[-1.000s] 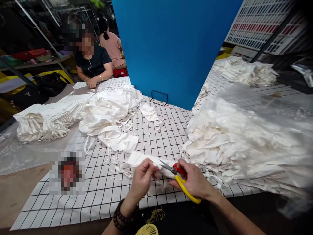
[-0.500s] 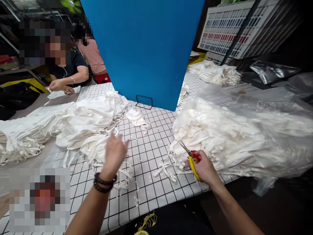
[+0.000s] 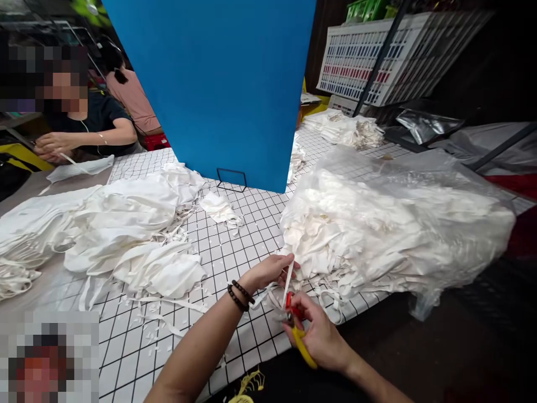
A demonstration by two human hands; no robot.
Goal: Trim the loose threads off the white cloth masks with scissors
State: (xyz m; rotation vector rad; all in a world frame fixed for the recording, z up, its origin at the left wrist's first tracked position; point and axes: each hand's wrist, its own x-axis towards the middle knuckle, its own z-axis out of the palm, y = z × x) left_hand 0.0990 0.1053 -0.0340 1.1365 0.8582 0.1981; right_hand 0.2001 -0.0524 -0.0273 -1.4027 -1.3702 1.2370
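Observation:
A narrow white fabric strap (image 3: 288, 280) is pinched between the fingers of my left hand (image 3: 273, 270), at the near edge of a white cloth heap. Just below it, my right hand (image 3: 319, 330) grips scissors (image 3: 298, 336) with red and yellow handles. Their blades point left, blurred, close to the strap; whether they touch it I cannot tell. The heap of white cloth pieces (image 3: 331, 224) spills out of a clear plastic bag (image 3: 453, 224) on the right. More white cloth pieces (image 3: 159, 268) with straps lie in a pile left of my left arm.
A tall blue panel (image 3: 218, 95) stands on the grid-patterned tablecloth (image 3: 260, 212), with a black wire stand (image 3: 231, 180) at its foot. White crates (image 3: 361, 61) are stacked at back right. A co-worker (image 3: 100, 123) handles white cloth at left. Small white scraps are scattered about.
My left hand has moved right, from beside the left pile to the bagged heap, and now holds a strap. My right hand has brought the scissors left and down. The view has shifted right.

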